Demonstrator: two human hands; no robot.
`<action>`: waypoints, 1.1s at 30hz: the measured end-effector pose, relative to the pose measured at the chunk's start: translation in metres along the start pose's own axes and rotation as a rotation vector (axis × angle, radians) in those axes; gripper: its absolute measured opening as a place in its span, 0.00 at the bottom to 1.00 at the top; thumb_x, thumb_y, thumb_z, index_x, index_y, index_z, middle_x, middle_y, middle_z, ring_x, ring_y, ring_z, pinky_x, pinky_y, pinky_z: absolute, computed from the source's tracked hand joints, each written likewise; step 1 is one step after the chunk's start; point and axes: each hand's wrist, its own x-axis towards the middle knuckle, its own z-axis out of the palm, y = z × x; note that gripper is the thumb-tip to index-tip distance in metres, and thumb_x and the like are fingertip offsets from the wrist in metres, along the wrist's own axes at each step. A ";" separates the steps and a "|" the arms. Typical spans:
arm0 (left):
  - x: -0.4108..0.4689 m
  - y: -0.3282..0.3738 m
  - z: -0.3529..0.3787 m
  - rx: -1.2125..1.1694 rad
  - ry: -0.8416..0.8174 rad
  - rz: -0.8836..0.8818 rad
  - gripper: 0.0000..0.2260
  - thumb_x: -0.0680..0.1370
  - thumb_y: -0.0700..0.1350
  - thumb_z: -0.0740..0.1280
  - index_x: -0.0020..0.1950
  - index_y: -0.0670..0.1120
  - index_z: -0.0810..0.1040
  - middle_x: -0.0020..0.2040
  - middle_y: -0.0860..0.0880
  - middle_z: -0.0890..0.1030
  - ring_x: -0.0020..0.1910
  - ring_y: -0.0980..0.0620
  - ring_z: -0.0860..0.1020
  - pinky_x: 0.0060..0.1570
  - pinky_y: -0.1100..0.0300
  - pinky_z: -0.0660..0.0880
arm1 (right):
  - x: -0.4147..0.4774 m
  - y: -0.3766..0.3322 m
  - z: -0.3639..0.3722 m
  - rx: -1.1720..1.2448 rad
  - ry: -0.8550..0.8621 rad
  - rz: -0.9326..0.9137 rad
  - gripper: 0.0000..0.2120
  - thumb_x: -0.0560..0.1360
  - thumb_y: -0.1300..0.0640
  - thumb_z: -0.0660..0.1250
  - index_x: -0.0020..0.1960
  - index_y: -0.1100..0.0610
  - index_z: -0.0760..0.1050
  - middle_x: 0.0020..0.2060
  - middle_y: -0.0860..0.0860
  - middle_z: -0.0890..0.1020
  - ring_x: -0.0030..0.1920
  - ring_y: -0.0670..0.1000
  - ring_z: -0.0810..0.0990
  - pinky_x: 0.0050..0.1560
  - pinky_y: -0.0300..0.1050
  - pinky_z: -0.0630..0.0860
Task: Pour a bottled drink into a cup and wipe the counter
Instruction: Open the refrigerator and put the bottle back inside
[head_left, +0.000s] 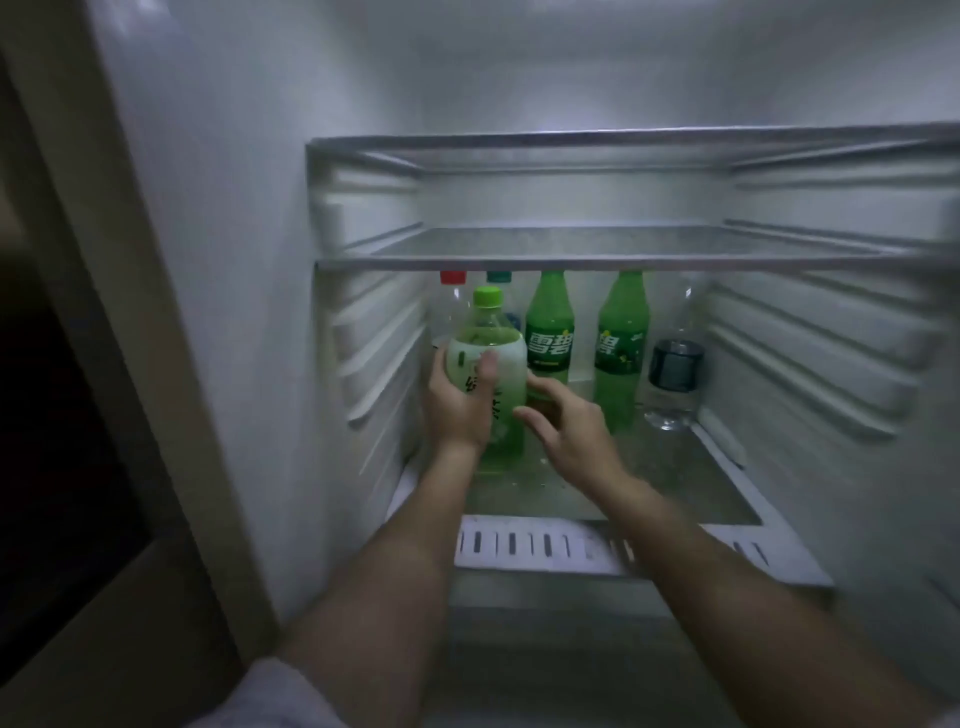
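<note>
I look into an open fridge. A green tea bottle (491, 338) with a light green cap and pale label stands on the left of the lower shelf (701, 488). My left hand (462, 402) grips its body from the left, thumb across the label. My right hand (569, 434) hovers just right of the bottle, fingers loosely spread, fingertips near or touching its side, holding nothing. No cup or cloth is in view.
Two green soda bottles (549, 327) (621, 353) and a clear water bottle with a dark label (675, 369) stand behind on the same shelf. Two more bottles, one red-capped (452, 278), are behind the tea bottle. A glass shelf (597, 260) lies above. Fridge wall at left.
</note>
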 end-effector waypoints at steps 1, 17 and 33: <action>0.001 0.001 0.001 -0.001 0.001 0.005 0.40 0.65 0.76 0.63 0.60 0.44 0.77 0.47 0.50 0.83 0.43 0.53 0.83 0.35 0.63 0.79 | 0.002 0.002 0.001 0.006 -0.001 0.000 0.21 0.76 0.57 0.69 0.69 0.56 0.73 0.60 0.51 0.81 0.56 0.43 0.78 0.60 0.38 0.76; -0.034 0.031 -0.048 0.680 -0.079 0.180 0.23 0.74 0.53 0.71 0.65 0.48 0.68 0.60 0.48 0.73 0.57 0.50 0.73 0.53 0.57 0.73 | -0.027 -0.011 -0.016 -0.376 -0.065 0.035 0.14 0.78 0.54 0.68 0.61 0.58 0.76 0.55 0.55 0.81 0.54 0.54 0.80 0.55 0.47 0.77; -0.162 0.100 -0.120 1.115 -0.762 0.446 0.13 0.76 0.54 0.62 0.53 0.47 0.77 0.52 0.45 0.79 0.50 0.43 0.77 0.46 0.53 0.72 | -0.240 -0.107 -0.109 -0.949 -0.159 0.193 0.15 0.79 0.50 0.60 0.62 0.57 0.74 0.57 0.55 0.79 0.56 0.57 0.78 0.53 0.50 0.75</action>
